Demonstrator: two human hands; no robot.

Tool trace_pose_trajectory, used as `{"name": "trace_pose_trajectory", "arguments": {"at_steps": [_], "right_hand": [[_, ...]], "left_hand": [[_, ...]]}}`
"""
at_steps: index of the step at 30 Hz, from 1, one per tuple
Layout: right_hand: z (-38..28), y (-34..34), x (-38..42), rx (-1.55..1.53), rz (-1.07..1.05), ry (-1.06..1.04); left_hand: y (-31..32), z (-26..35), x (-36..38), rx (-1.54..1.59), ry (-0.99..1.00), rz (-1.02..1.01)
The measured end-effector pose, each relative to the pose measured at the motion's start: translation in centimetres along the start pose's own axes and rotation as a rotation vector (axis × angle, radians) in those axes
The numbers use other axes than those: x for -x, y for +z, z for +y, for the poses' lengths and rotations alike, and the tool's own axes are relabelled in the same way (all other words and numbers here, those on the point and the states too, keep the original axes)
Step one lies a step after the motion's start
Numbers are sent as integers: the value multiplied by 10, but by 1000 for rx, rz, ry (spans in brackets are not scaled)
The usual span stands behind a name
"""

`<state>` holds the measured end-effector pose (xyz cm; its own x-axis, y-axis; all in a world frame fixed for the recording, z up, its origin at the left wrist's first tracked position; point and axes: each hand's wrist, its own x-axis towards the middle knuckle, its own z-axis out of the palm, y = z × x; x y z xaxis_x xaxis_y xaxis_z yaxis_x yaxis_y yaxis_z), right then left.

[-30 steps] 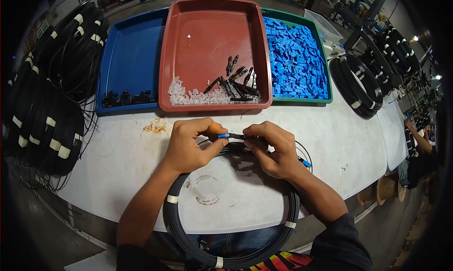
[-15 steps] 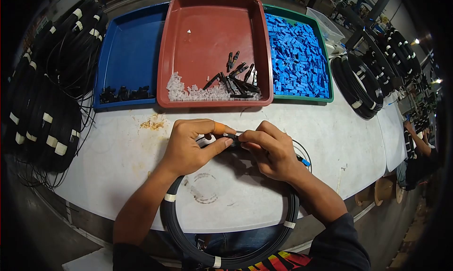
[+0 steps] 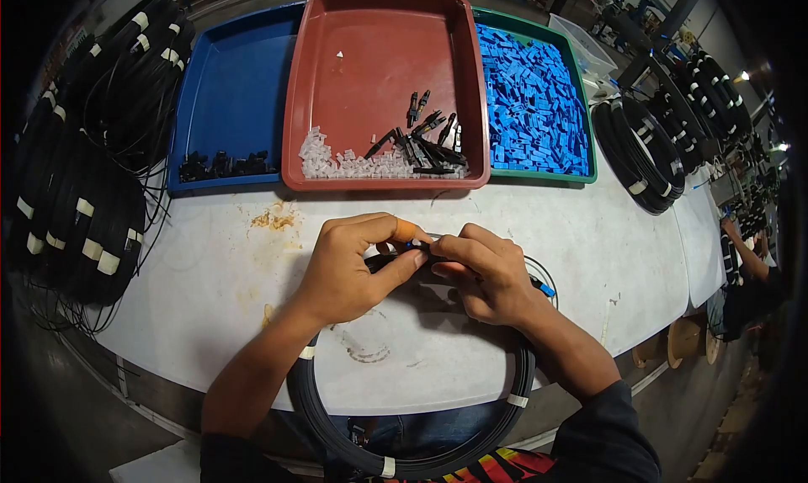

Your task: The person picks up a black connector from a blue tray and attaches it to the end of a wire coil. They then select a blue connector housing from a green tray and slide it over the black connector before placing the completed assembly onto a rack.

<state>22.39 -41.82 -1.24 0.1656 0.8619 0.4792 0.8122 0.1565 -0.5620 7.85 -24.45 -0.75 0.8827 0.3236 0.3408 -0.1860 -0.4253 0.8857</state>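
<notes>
A coil of black cable (image 3: 523,367) with white tape bands lies over the table's front edge, below my hands. Above its far side, my left hand (image 3: 349,260) pinches a small dark cable connector with a whitish tip (image 3: 416,244) between thumb and index finger; an orange band wraps that index finger. The thumb and index finger of my right hand (image 3: 484,273) close on the same connector's right side. Fingertips hide most of the piece. A blue connector (image 3: 543,288) on a thin cable end sticks out beside my right hand.
Behind my hands stand a blue tray (image 3: 231,79) with black parts, a red tray (image 3: 383,54) with white caps and black connectors, and a green tray (image 3: 587,146) full of blue pieces. Cable coils (image 3: 80,222) stack at left, more (image 3: 640,155) at right. A person (image 3: 749,273) is far right.
Both hands have shifted slightly, the left a little to the right, with fingertips still together at the connector. Some blue now shows by the left fingertips.
</notes>
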Motion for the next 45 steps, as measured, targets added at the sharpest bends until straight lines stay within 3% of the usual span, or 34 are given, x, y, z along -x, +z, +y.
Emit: {"name": "trace_pose_trajectory", "arguments": {"at_steps": [26,28,35,38,41,45], "right_hand": [[3,2,-1,-139,7,-23],[4,7,1,-219,101,-11],[4,0,-2,-98,28,-88],[5,2,-1,-95,69,-98],[9,10,1,-106,335,-27],[15,8,-2,-54,401,70]], "left_hand": [[1,-1,0,40,-22,-58],[2,-3,1,89,-33,-42],[-2,0,0,35,-68,-101],[0,-3,1,51,-69,-85],[3,-8,2,53,-21,-16],[2,-8,3,76,-21,77]]}}
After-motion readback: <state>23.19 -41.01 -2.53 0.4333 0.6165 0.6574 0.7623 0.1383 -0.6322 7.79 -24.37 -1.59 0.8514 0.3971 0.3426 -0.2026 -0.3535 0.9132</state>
